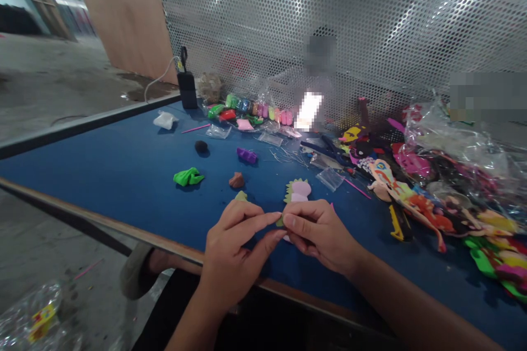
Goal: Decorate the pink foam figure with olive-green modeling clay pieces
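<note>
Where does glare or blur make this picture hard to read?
Head view: glare streaks the perforated metal panel; head view: the concrete floor at upper left looks blurred; head view: the olive-green clay piece between the left hand and right hand is small and partly covered.

lilac figure [301,190] partly behind right hand [323,232]

Clay figure [300,190] on worktop [123,159] partly behind right hand [321,236], clay lumps [188,176] left of it, cutter [396,224] right, packets [245,124] farther back, panel [247,11] behind them
</note>
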Available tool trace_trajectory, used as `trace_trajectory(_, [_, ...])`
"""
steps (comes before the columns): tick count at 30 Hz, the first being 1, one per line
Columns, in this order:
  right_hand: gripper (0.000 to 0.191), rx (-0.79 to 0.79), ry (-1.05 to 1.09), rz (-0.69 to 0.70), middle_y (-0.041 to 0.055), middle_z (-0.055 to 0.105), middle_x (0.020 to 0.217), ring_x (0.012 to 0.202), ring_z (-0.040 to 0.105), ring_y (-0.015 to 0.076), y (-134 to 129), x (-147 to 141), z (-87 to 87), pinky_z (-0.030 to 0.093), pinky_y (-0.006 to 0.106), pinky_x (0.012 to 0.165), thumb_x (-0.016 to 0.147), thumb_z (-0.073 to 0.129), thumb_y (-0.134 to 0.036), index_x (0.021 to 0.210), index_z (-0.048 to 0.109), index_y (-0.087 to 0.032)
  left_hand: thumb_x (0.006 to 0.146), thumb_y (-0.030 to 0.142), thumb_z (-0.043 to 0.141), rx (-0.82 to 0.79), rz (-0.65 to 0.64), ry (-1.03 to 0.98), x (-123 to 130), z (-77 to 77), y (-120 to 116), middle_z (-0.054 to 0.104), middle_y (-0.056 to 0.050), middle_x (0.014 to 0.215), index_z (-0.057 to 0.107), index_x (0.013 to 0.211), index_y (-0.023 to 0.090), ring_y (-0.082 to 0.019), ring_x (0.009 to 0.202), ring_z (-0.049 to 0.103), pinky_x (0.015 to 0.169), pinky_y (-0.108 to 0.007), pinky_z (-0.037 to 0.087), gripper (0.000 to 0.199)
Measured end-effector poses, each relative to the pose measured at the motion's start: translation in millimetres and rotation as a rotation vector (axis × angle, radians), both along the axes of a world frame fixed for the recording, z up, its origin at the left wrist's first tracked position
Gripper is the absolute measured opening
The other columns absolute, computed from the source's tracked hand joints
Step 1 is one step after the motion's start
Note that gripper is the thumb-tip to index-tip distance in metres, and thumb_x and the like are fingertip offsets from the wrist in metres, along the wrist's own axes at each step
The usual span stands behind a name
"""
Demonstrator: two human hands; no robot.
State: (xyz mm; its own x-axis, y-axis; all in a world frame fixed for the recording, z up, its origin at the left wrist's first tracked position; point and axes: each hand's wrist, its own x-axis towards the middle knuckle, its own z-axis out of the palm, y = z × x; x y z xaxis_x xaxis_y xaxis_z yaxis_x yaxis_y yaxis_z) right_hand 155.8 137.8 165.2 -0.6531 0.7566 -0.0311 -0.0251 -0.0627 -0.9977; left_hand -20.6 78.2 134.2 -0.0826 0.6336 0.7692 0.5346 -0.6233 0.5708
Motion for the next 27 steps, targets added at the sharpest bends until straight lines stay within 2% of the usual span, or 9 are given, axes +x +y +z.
trace_trajectory(10, [0.035,0.101,-0.018,-0.003,-0.0032,0.051,0.05,0.039,0.038,0.0058,2.1,4.8,-10.3,0.022,0.018,0.036,0.093,0.066,-0.043,0.075,0.071,-0.013,0.087,0.014,0.071,0.007,0.008,-0.006,1.2,-0.2,-0.6,0.067,-0.003,0.083,0.077,0.104,0.02,-0.014,0.078,0.065,0.071,-0.026,0.055,0.019])
trace_trajectory(14, [0.03,0.102,-0.019,-0.008,-0.0046,0.049,0.05,0.038,0.035,0.0054,1.8,4.3,-8.7,0.022,0.019,0.037,0.091,0.07,-0.04,0.078,0.071,-0.014,0.088,0.014,0.071,0.011,0.01,-0.003,1.2,0.3,0.0,0.067,-0.003,0.083,0.077,0.104,0.02,-0.013,0.078,0.065,0.071,-0.026,0.055,0.019])
trace_trajectory(27, [0.029,0.128,-0.024,-0.002,-0.005,0.05,0.052,0.042,0.037,0.006,1.1,2.8,-5.1,0.024,0.021,0.041,0.088,0.072,-0.041,0.077,0.07,-0.014,0.087,0.014,0.071,0.001,-0.015,-0.019,0.7,1.8,0.2,0.068,-0.002,0.082,0.078,0.103,0.023,-0.014,0.076,0.064,0.068,-0.026,0.055,0.02])
